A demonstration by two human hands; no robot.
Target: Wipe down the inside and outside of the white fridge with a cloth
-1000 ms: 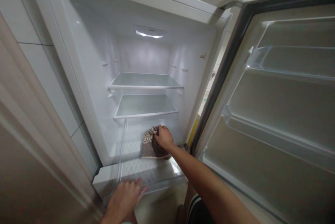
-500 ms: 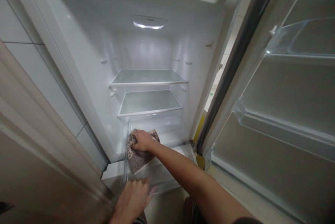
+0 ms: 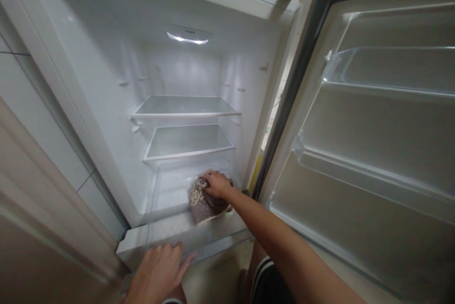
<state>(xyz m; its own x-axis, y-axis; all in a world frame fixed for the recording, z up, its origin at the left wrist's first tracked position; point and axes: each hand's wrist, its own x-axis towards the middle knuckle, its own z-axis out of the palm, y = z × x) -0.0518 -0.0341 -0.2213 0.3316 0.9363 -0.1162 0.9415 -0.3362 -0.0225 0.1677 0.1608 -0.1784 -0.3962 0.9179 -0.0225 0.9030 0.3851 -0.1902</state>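
Observation:
A brown patterned cloth (image 3: 203,204) lies bunched under my right hand (image 3: 216,184), whose fingers are closed on it. Cloth and hand are inside a clear drawer (image 3: 167,224) at the bottom of the fridge, toward its right side. My left hand (image 3: 158,266) is at the drawer's front left, with its fingers curled over the front edge and the thumb along it. The fingertips of the left hand are hidden behind that edge.
Two glass shelves (image 3: 185,105) sit above the drawer, below a lit lamp (image 3: 188,36). On the right stands the opened fridge door (image 3: 373,124) with clear door bins (image 3: 391,71). A tiled wall (image 3: 60,119) runs along the left.
My right hand has moved the cloth from the left side of the drawer to its right side. The left hand remains at the drawer's front edge. The view has turned slightly right.

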